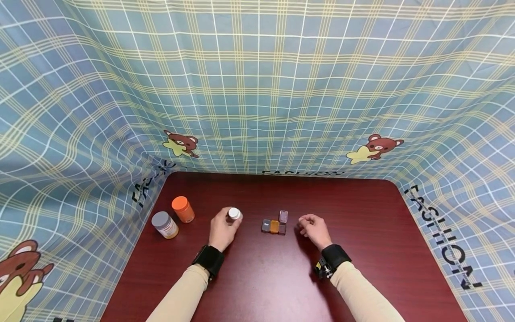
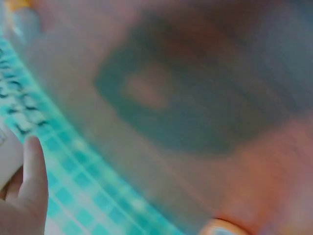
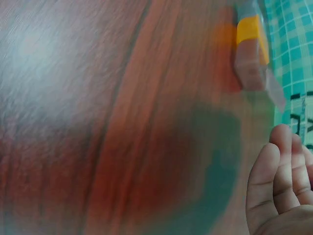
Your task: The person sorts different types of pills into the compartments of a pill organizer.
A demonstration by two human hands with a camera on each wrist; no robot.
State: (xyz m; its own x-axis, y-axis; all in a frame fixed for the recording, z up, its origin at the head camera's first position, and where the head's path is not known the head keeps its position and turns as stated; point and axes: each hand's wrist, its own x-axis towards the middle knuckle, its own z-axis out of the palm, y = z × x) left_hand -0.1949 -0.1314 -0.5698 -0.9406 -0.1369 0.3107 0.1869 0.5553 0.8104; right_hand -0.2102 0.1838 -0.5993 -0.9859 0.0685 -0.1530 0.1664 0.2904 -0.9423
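Note:
In the head view, my left hand [image 1: 222,231] grips a small bottle with a white cap [image 1: 234,213], most of its body hidden by the fingers. A pale part of the bottle [image 2: 10,154] shows at the left wrist view's edge. My right hand [image 1: 315,230] is just right of a small pill organizer [image 1: 274,226], apart from it, fingers loosely bent and holding nothing. The organizer has dark grey, orange and clear purplish compartments in a row; the purplish lid [image 1: 283,216] stands open. The right wrist view shows the fingers [image 3: 261,181] near the organizer [image 3: 249,58].
On the left of the dark red wooden table [image 1: 257,277] stand an orange bottle [image 1: 183,209] and a grey-lidded jar [image 1: 165,225] with a pale label. A blue checked cloth [image 1: 257,89] with bears hangs behind and at the sides.

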